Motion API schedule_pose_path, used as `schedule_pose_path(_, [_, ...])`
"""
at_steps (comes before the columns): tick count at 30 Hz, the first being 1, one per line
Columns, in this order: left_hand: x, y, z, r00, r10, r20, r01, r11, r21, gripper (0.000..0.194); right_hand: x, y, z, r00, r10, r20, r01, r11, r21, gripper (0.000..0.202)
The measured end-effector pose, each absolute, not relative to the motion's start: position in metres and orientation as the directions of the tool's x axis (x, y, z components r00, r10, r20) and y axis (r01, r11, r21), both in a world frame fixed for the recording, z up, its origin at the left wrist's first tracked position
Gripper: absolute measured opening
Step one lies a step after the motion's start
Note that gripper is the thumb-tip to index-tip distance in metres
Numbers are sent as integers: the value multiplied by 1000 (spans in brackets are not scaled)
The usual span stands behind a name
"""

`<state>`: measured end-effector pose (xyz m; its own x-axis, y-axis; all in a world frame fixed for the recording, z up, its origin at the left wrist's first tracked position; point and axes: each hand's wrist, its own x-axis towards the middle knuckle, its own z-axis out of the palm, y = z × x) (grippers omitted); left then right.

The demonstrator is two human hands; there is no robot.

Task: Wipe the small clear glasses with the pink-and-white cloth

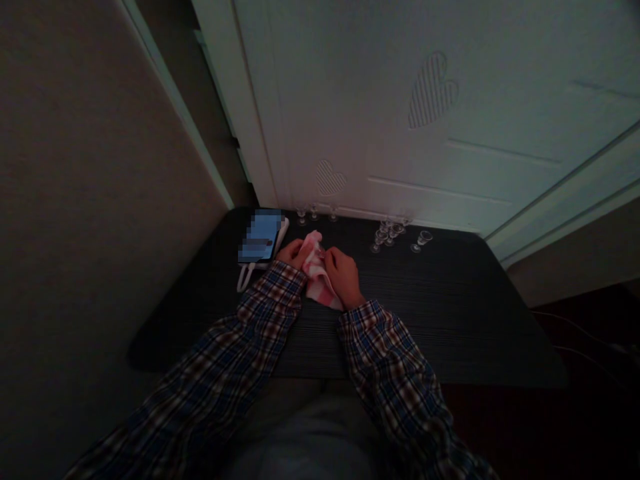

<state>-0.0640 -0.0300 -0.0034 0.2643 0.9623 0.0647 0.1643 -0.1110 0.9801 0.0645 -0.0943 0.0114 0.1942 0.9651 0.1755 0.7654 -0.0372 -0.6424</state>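
Observation:
A pink and white checked cloth is bunched between both of my hands over the dark table. My left hand grips its left side with the fingers closed. On its right side sits my right hand, closed around the fabric. Whether anything is wrapped inside the cloth is hidden. Both arms wear plaid sleeves.
A lit phone rests on a white power bank with a white cable at the left. Several small stemmed glasses stand at the back near a white door, with more glasses further left. The room is dim.

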Motion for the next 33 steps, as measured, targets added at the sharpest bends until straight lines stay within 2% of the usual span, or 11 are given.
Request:
schedule_pose_path(10, [-64, -30, -2, 223, 974, 38, 193, -82, 978, 36, 64, -94, 11, 194, 967, 163, 775, -49, -630, 31])
schedule_pose_path(17, [-64, -28, -6, 231, 969, 87, 200, -135, 970, 30, 64, -95, 10, 197, 963, 182, 768, -36, -639, 29])
schedule_pose_path(21, [-65, -28, -7, 254, 965, 71, 170, -116, 979, 35, 63, -95, 12, 203, 963, 178, 760, -40, -649, 29])
schedule_pose_path(26, [-66, -31, -6, 223, 972, 77, 221, -128, 967, 45, 61, -96, 15, 207, 959, 193, 745, -26, -666, 28])
schedule_pose_path(33, [-64, -35, -2, 267, 963, 35, -21, -31, 999, 63, 61, -97, 13, 177, 964, 199, 727, 8, -687, 30])
